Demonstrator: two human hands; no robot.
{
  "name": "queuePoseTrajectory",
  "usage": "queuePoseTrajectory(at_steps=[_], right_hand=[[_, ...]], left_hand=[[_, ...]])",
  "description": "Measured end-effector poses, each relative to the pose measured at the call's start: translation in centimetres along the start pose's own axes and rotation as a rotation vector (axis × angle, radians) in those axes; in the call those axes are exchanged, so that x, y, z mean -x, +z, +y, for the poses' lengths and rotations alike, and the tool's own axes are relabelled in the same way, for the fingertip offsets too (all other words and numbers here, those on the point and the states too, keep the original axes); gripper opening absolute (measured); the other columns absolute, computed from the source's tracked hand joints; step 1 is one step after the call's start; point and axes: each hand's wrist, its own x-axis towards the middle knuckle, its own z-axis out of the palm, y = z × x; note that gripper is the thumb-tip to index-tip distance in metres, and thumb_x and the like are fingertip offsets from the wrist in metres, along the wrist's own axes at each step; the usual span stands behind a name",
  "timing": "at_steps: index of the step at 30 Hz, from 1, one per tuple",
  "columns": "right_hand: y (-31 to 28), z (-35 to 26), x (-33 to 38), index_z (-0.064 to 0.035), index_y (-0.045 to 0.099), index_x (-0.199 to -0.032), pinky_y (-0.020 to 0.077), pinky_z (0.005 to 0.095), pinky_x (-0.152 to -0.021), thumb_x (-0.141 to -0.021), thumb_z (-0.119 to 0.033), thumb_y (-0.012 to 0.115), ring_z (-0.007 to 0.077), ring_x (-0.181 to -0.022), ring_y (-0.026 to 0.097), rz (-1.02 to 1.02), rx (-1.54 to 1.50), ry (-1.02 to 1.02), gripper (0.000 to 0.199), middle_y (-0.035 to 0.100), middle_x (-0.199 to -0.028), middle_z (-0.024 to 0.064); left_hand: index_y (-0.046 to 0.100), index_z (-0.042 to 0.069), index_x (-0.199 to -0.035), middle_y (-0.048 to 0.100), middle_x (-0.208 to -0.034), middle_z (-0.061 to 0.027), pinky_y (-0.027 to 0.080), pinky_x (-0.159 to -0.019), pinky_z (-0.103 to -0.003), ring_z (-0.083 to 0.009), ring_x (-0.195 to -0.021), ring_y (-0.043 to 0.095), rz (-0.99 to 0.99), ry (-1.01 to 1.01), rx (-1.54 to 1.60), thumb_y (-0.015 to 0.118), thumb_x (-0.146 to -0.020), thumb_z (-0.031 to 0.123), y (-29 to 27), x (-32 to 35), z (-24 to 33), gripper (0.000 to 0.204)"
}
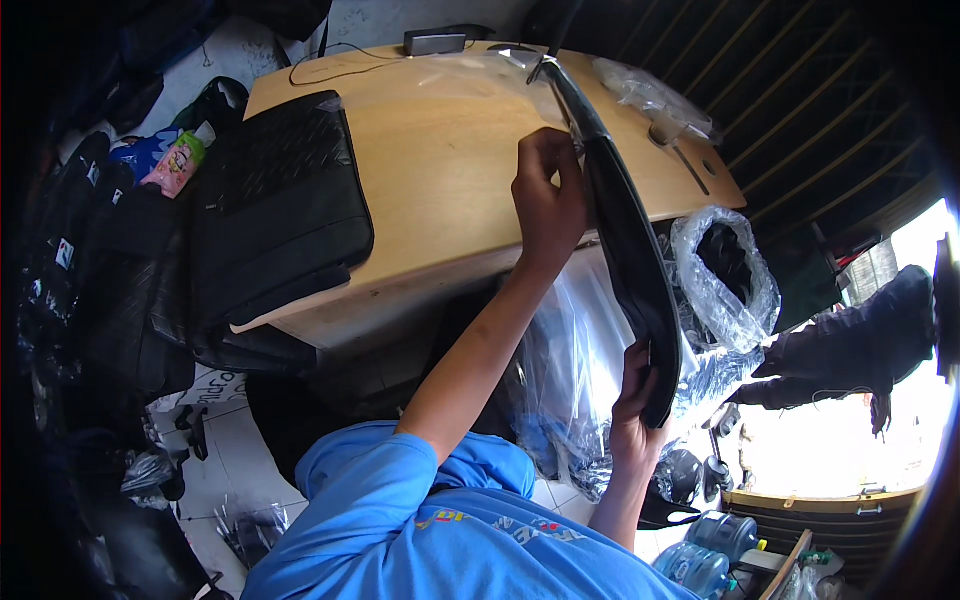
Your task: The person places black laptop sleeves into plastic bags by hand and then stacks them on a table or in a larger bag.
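Note:
A flat black fabric bag [625, 235], seen almost edge-on, is held upright and slightly tilted above the table's right front edge. Its lower end is gripped by my right hand [635, 400], thumb and fingers closed round the edge. My left hand [550, 195] is curled beside the bag's upper part, fingertips pinched close to its side; what they hold, if anything, is hidden. The upper end of the bag looks shiny, and a strip runs up from it to the far table edge. On the table's left lies another black bag [280, 190], like a laptop case.
Wooden table [440, 150] in front, with a small black box [434, 42] and clear plastic wrap [655, 95] at its far side. Right of the bag stands a clear plastic sack [725, 270]. Black bags [110, 270] are piled left; water jugs [697, 567] stand lower right.

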Motion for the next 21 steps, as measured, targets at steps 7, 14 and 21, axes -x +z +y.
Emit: queuePoseTrajectory(at_steps=[7,14,21], right_hand=[[0.2,0.7,-0.1,0.0142,0.038,-0.120,0.0557,0.0350,-0.085,-0.090,0.000,0.037,0.0338,-0.111,0.053,0.009,0.084,-0.023,0.034,0.045,-0.118,0.0254],[0.1,1.4,0.1,0.0163,0.038,-0.115,0.0570,0.0350,-0.082,-0.090,0.000,0.037,0.0323,-0.107,0.056,0.040,0.151,-0.053,0.030,0.047,-0.114,0.0250],[-0.7,0.3,-0.1,0.0147,0.036,-0.124,0.0538,0.0369,-0.089,-0.088,0.007,0.036,0.0362,-0.114,0.050,-0.018,0.147,0.001,0.037,0.043,-0.121,0.0268]], left_hand=[[0.048,-0.001,-0.109,0.058,-0.090,-0.0136,0.046,-0.073,-0.033,-0.0230,-0.083,0.060,-0.097,0.424,-0.320,0.058,-0.086,0.008,-0.8,-0.7,0.0,0.027],[0.051,-0.002,-0.103,0.060,-0.083,-0.0159,0.050,-0.063,-0.036,-0.0276,-0.073,0.063,-0.040,0.482,-0.513,0.058,-0.084,0.005,-1.0,-1.1,-0.1,0.021],[0.053,-0.001,-0.100,0.061,-0.082,-0.0160,0.052,-0.060,-0.033,-0.0283,-0.070,0.064,-0.082,0.498,-0.631,0.058,-0.085,0.006,-2.0,-1.4,0.3,0.017]])
